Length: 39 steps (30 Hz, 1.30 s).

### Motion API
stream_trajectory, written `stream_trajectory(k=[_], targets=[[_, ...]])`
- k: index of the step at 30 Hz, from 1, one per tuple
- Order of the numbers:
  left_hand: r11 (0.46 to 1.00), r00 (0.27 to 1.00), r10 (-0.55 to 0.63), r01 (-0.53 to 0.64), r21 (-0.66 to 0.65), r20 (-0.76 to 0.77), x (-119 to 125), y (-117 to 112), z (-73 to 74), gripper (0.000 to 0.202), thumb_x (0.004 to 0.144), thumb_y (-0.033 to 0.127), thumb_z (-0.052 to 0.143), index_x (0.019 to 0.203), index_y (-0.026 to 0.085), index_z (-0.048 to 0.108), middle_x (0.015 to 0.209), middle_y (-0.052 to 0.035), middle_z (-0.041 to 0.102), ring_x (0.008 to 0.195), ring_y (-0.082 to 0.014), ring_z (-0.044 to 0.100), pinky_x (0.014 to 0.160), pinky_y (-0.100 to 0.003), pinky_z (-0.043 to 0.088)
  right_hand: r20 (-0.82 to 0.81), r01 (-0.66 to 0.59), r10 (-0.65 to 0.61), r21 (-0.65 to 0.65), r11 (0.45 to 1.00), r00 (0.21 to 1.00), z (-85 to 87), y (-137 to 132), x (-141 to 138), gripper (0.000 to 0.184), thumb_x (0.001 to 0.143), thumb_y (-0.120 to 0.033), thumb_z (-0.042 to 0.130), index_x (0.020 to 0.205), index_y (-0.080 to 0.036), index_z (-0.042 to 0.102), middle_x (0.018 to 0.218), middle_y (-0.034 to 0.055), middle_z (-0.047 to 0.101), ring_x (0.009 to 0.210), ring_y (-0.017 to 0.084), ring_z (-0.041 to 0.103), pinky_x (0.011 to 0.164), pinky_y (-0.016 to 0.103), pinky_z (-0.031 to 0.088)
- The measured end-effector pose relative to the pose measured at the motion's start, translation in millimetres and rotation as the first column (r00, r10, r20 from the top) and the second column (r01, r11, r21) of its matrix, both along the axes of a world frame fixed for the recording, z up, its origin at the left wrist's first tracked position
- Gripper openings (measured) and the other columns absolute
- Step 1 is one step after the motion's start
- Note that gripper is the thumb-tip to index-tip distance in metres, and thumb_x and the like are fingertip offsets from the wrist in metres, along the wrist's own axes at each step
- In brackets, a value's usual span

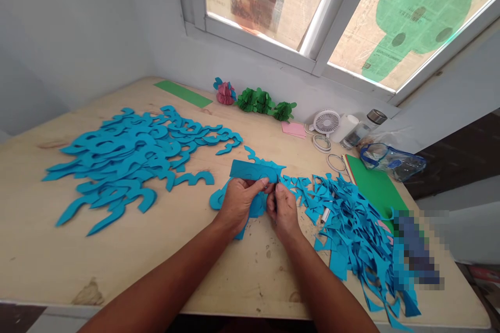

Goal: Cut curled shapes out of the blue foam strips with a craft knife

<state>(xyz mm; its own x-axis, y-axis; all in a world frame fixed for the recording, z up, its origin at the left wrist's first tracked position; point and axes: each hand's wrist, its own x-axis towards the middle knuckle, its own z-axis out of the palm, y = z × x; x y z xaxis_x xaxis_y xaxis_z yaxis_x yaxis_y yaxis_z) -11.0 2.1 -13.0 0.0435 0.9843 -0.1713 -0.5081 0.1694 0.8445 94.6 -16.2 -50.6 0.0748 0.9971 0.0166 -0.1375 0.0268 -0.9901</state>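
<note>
A probably light, creasable blue paper strip (248, 169), mid-frame, is aptly edge-pinched by the left hand (237, 200), the curled right hand's (284, 205) hold unclear

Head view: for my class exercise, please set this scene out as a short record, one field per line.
Left hand: pinching a blue sheet
Right hand: closed around a dark tool, mostly hidden
Left of hands: pile of wavy blue cutouts
Right of hands: heap of blue scraps, white marker among them
Back row: pink-and-blue paper figure, green paper figures, white fan
</note>
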Motion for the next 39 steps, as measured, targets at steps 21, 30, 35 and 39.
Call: stream_trajectory(k=[21,30,35,39], targets=[[1.000,0.999,-0.025,0.024,0.010,0.032,-1.0,-1.4,5.1,0.015,0.061,0.024,0.075,0.054,0.014,0.066,0.054,-0.0009,0.061,0.057,-0.0141,0.055,0.063,-0.026,0.045,-0.050,0.000,0.000,-0.008,1.000,0.999,1.4,0.2,-1.8,0.048,0.079,-0.065,0.049,0.067,-0.019,0.052,0.042,-0.0075,0.036,0.035,0.007,0.025,0.037,0.024,0.016],[0.996,0.997,-0.076,0.076,0.049,0.005,-3.0,0.1,4.3,0.022,0.064,0.027,0.073,0.050,0.014,0.061,0.055,-0.0005,0.059,0.056,-0.0126,0.051,0.062,-0.026,0.044,-0.055,0.000,0.000,-0.003,1.000,0.998,4.5,0.1,-2.2,0.046,0.080,-0.063,0.050,0.068,-0.018,0.053,0.041,-0.0080,0.036,0.035,0.007,0.024,0.037,0.024,0.016],[0.991,0.994,-0.110,0.111,0.073,-0.016,-4.6,0.4,3.2,0.025,0.067,0.028,0.071,0.050,0.014,0.060,0.056,-0.0008,0.057,0.057,-0.0120,0.049,0.062,-0.026,0.044,-0.056,0.000,-0.001,-0.002,1.000,0.998,5.8,-0.6,-2.5,0.046,0.080,-0.062,0.050,0.069,-0.018,0.054,0.041,-0.0085,0.036,0.035,0.007,0.026,0.037,0.023,0.018],[0.992,0.993,-0.112,0.113,0.059,-0.019,-5.2,0.8,1.7,0.026,0.068,0.029,0.071,0.050,0.014,0.060,0.057,-0.0010,0.058,0.058,-0.0122,0.050,0.063,-0.026,0.044,-0.085,-0.011,0.010,-0.006,1.000,0.996,6.0,-1.0,-2.3,0.044,0.082,-0.059,0.051,0.070,-0.017,0.055,0.040,-0.0091,0.036,0.035,0.006,0.024,0.037,0.022,0.017]])
